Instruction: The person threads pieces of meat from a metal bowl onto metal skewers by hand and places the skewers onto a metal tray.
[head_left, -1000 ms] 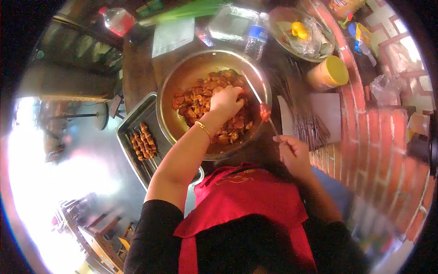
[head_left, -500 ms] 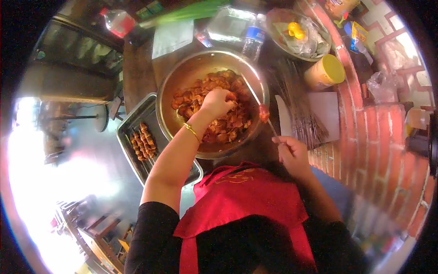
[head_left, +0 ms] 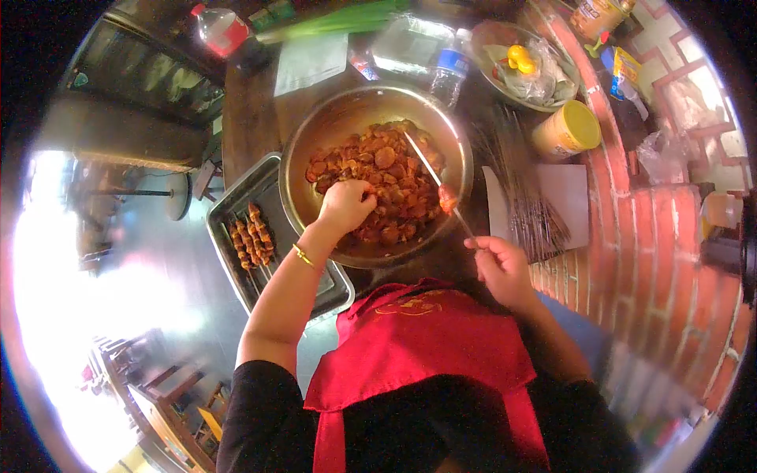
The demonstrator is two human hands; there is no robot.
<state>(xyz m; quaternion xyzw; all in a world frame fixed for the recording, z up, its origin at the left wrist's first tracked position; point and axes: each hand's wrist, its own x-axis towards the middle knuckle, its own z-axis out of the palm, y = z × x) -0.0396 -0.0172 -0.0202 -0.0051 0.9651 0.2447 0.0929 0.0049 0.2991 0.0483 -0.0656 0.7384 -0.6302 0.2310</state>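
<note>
A wide metal bowl [head_left: 461, 150] holds a heap of red-brown marinated meat pieces [head_left: 386, 162]. Over the heap's near-left part is my left hand [head_left: 347, 206], its fingers curled and closed at the meat; what they pinch is hidden. My right hand [head_left: 502, 268], just outside the bowl's near-right rim, grips a thin skewer [head_left: 426, 162] near its lower end. The skewer slants up and left over the bowl, with a reddish lump of meat [head_left: 448, 199] threaded partway along it.
Left of the bowl, a metal tray [head_left: 339, 298] holds several loaded meat skewers [head_left: 254, 236]. A bundle of bare skewers [head_left: 532, 205] lies to the right, near a yellow-lidded canister [head_left: 566, 130]. Behind stand a water bottle [head_left: 449, 71] and a basin [head_left: 489, 39]. A brick wall [head_left: 631, 260] borders the right.
My left hand has drawn back toward the bowl's near-left side. The skewer in my right hand has tilted further left, its tip now over the meat. The view has shifted slightly.
</note>
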